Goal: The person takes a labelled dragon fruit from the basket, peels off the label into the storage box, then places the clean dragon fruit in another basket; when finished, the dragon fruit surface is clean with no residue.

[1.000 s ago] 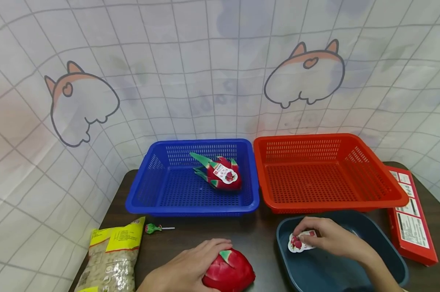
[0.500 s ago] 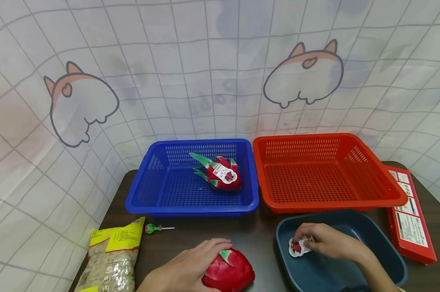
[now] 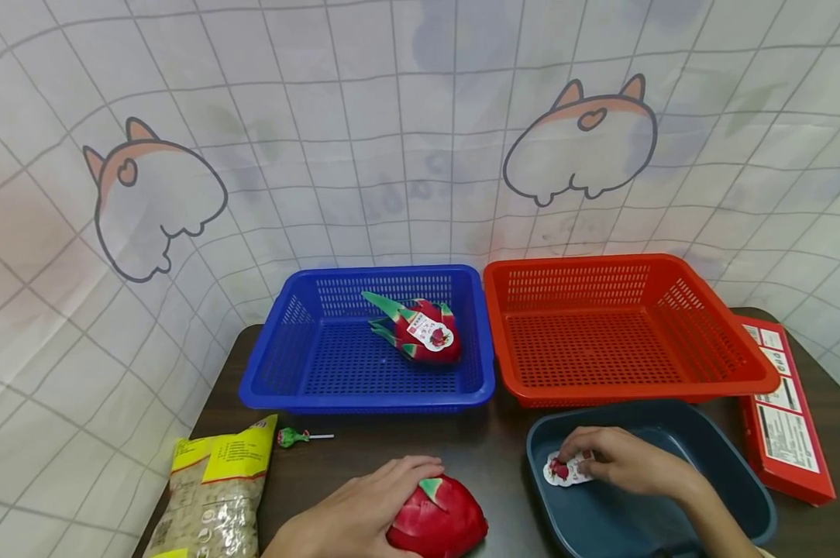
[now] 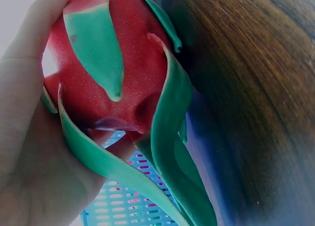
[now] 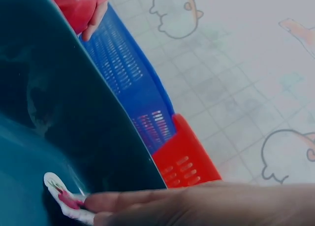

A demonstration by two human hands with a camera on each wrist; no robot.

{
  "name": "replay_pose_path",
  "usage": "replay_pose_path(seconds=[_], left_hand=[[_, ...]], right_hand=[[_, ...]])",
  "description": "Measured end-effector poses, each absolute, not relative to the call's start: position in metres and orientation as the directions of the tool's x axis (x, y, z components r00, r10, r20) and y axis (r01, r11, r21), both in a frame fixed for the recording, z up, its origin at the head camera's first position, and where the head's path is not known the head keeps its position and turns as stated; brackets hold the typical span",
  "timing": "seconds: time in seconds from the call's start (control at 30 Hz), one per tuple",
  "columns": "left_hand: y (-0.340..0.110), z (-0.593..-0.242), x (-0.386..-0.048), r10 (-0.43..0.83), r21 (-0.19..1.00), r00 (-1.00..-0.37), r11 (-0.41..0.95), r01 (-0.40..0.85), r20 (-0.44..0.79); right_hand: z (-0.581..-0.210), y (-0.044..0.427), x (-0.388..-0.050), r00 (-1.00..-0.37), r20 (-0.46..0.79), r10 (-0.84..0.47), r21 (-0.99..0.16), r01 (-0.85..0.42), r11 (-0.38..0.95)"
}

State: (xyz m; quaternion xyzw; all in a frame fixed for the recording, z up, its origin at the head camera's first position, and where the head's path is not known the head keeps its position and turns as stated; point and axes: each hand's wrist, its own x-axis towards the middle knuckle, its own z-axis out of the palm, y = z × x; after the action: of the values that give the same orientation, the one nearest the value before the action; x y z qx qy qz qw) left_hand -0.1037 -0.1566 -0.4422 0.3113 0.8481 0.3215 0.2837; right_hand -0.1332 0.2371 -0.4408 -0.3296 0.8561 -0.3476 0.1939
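Note:
A red dragon fruit [image 3: 439, 518] with green scales lies on the table's near side, and my left hand [image 3: 353, 508] grips it from the left. The left wrist view has the fruit [image 4: 110, 63] against the palm, its long green leaves hanging over the hand. Inside the dark teal tray [image 3: 660, 527], my right hand [image 3: 625, 459] pinches a white sticker [image 3: 561, 470] with a red fruit print. In the right wrist view the fingertips touch the end of the sticker [image 5: 63, 197], low by the tray's wall.
Behind stand a blue basket [image 3: 364, 402], with another labelled dragon fruit [image 3: 430, 333] in it, and a red basket [image 3: 622, 391]. A red box [image 3: 790, 418] lies at the right. A yellow-topped bag [image 3: 218, 480] and a lollipop [image 3: 293, 437] are at the left.
Over the last second my right hand has shifted slightly down in the tray, and the sticker has turned a little and moved slightly left. My left hand and its fruit have stayed put.

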Motion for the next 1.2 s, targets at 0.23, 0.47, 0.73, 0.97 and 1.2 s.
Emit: replay_pose_path(seconds=[0.23, 0.47, 0.73, 0.97, 1.2], left_hand=[[-0.1563, -0.4421, -0.1034, 0.711, 0.724, -0.643, 0.598, 0.343, -0.283], [-0.1566, -0.4413, -0.104, 0.7, 0.725, -0.649, 0.608, 0.323, -0.299], [-0.1567, -0.4416, -0.1039, 0.697, 0.722, -0.651, 0.612, 0.323, -0.3], [-0.1564, -0.442, -0.1038, 0.699, 0.718, -0.648, 0.614, 0.328, -0.302], [-0.1567, -0.4419, -0.1039, 0.702, 0.708, -0.649, 0.616, 0.345, -0.294]], right_hand=[[-0.4473, 0.2347, -0.1325, -0.715, -0.098, -0.692, -0.692, -0.451, 0.564], [-0.4484, 0.2335, -0.1315, -0.725, -0.095, -0.683, -0.67, -0.461, 0.582], [-0.4478, 0.2322, -0.1293, -0.749, -0.118, -0.652, -0.661, -0.431, 0.615], [-0.4467, 0.2311, -0.1263, -0.771, -0.134, -0.622, -0.656, -0.401, 0.639], [-0.4431, 0.2347, -0.1245, -0.776, -0.134, -0.617, -0.606, -0.428, 0.67]])
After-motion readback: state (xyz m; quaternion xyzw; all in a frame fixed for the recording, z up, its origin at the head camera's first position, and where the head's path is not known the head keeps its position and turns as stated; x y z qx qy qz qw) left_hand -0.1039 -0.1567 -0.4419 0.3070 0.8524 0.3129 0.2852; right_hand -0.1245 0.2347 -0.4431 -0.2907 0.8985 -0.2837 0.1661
